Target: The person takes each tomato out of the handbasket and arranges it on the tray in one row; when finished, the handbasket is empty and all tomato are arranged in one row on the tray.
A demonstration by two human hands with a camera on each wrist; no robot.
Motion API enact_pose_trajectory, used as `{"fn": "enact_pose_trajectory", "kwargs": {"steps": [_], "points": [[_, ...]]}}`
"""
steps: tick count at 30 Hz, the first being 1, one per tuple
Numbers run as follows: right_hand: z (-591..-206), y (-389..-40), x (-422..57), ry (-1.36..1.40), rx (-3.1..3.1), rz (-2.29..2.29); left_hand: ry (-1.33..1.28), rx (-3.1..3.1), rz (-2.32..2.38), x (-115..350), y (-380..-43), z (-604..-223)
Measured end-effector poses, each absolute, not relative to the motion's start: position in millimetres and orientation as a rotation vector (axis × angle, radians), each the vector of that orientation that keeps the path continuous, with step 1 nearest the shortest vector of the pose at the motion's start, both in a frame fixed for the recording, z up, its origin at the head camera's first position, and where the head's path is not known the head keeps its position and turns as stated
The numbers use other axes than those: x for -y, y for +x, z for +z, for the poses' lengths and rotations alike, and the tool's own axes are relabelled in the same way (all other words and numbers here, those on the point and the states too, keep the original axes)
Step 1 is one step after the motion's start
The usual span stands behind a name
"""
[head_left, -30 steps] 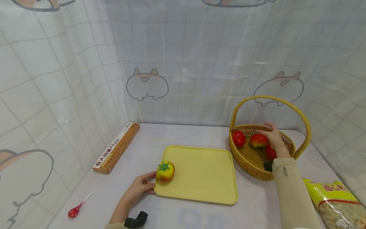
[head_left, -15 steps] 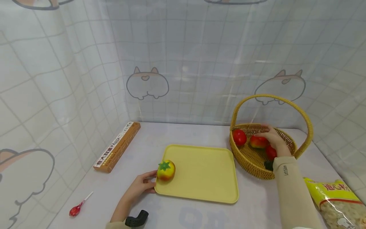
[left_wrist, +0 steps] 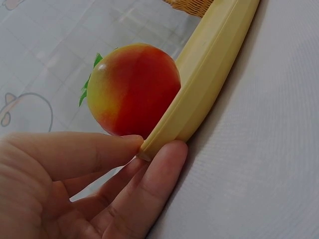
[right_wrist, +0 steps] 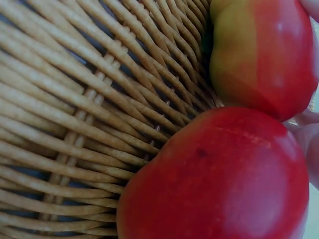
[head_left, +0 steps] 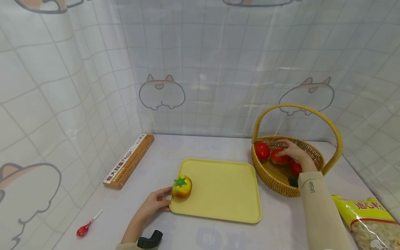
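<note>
My left hand [head_left: 153, 203] pinches the left edge of a yellow tray [head_left: 222, 191], thumb above and fingers beneath the rim, as the left wrist view shows. Beside the thumb, a yellow-red fruit with a green leafy top [left_wrist: 134, 89] sits on the tray. My right hand [head_left: 297, 154] reaches down into a wicker basket [head_left: 271, 177] and grips a red-and-yellow fruit [head_left: 279, 159]. In the right wrist view its fingertips [right_wrist: 310, 144] show only at the right edge, against that fruit. A red fruit [right_wrist: 214, 179] lies right below it, and another red fruit [head_left: 262, 150] sits to its left.
The basket's tall arched handle [head_left: 297, 105] rises over the right hand. A long pasta box [head_left: 128, 161] lies at the left, a red lollipop [head_left: 82, 230] nearer the front. At the right front is a yellow-topped clear food bag [head_left: 368, 222]. Patterned sheets enclose the back and sides.
My right hand has shifted slightly left, its fingers closing over the red-and-yellow fruit, which has moved a little left in the basket. The left hand and tray hold still.
</note>
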State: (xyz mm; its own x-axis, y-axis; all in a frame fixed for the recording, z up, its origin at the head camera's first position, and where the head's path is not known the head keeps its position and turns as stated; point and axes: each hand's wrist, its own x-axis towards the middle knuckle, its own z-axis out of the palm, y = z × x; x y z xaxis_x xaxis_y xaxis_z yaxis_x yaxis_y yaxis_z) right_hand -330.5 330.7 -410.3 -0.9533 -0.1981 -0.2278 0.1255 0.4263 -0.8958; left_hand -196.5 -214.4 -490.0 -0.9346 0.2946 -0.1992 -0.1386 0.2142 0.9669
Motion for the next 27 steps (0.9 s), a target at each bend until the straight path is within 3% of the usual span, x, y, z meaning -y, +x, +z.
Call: {"fn": "enact_pose_trajectory", "kwargs": {"steps": [14, 27], "points": [[-406, -324, -332, -0.004, -2.506, -1.635, 0.137, -2.165, 1.761, 213, -197, -489], [-387, -316, -324, 0.004, -2.241, -1.959, 0.099, -2.191, 1.748, 212, -196, -485]]}}
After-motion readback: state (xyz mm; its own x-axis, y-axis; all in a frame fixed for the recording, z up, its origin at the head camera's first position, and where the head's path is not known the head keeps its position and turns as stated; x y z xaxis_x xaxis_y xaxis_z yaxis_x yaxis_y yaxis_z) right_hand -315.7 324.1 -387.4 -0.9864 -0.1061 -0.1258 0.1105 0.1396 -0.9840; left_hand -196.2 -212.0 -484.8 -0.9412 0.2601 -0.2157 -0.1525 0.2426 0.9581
